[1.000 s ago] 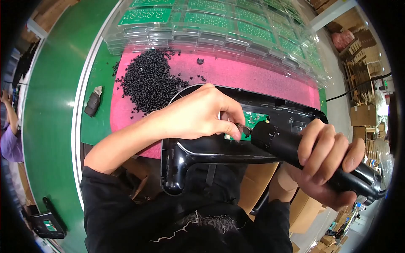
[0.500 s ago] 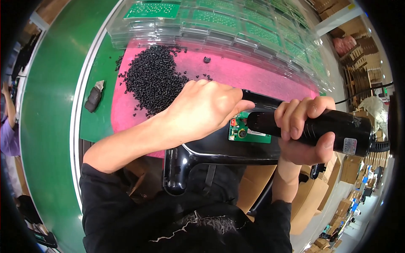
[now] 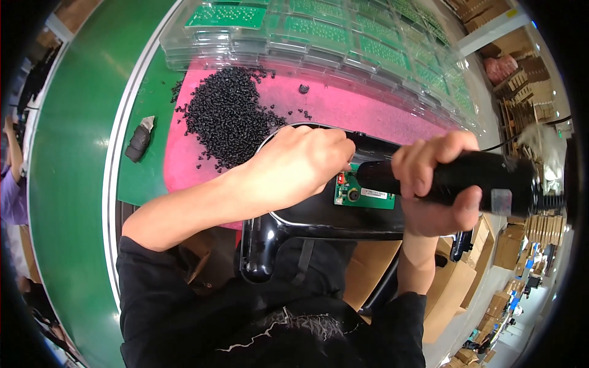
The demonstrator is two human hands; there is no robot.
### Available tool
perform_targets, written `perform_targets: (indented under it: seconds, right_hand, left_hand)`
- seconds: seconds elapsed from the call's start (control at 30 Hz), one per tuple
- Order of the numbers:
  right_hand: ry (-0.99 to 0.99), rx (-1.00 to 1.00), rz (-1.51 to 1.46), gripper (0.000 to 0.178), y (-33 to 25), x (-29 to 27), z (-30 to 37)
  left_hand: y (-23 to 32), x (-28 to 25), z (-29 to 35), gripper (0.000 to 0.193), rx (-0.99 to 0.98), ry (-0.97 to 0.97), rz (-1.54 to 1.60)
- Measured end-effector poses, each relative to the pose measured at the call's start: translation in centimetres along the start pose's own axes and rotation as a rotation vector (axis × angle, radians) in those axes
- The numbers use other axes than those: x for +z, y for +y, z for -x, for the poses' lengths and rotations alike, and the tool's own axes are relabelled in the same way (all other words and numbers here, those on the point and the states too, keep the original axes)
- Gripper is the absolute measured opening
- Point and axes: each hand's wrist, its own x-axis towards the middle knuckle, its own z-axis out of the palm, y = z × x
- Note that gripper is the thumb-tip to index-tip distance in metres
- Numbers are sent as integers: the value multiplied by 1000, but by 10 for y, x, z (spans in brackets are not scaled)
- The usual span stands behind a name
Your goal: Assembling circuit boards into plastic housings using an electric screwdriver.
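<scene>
My right hand (image 3: pixel 423 211) is wrapped around a black electric screwdriver (image 3: pixel 515 181), its nose pointing left over a green circuit board (image 3: pixel 368 203). The board lies inside a glossy black plastic housing (image 3: pixel 319 216) with a rounded leg at its lower left. Close to the screwdriver's nose, my left hand (image 3: pixel 304 161) is closed, thumb and fingers pinched together above the board's upper left edge. Whatever sits in that pinch is hidden. The screwdriver's tip is also hard to make out.
A heap of small black screws (image 3: pixel 224 116) lies on a pink mat (image 3: pixel 362 101). Clear plastic trays (image 3: pixel 313 58) holding green boards stand behind it. A dark wrapped lump (image 3: pixel 140 144) rests on the green table at left. Cardboard boxes (image 3: pixel 454 294) are at lower right.
My left thumb, stretched out before, is now drawn in against the fingers. The screwdriver and my right hand have shifted slightly left and up.
</scene>
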Motion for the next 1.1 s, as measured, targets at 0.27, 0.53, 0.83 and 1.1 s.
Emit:
perform_targets:
  seconds: [0.27, 0.53, 0.83, 1.1]
  right_hand:
    - [60, -237, -283, 43, -37, -5, 6]
    - [132, -221, -323, 44, -37, -3, 18]
    - [197, -270, -12, 46, -46, -14, 27]
    - [315, -101, 126, 43, -38, -40, 36]
  left_hand:
    - [4, -5, -8, 10, 112, -45, 180]
    - [10, -7, -9, 17, 191, -8, 178]
    - [9, -7, -15, 14, 265, 264, 39]
    - [15, -9, -14, 13, 115, 12, -3]
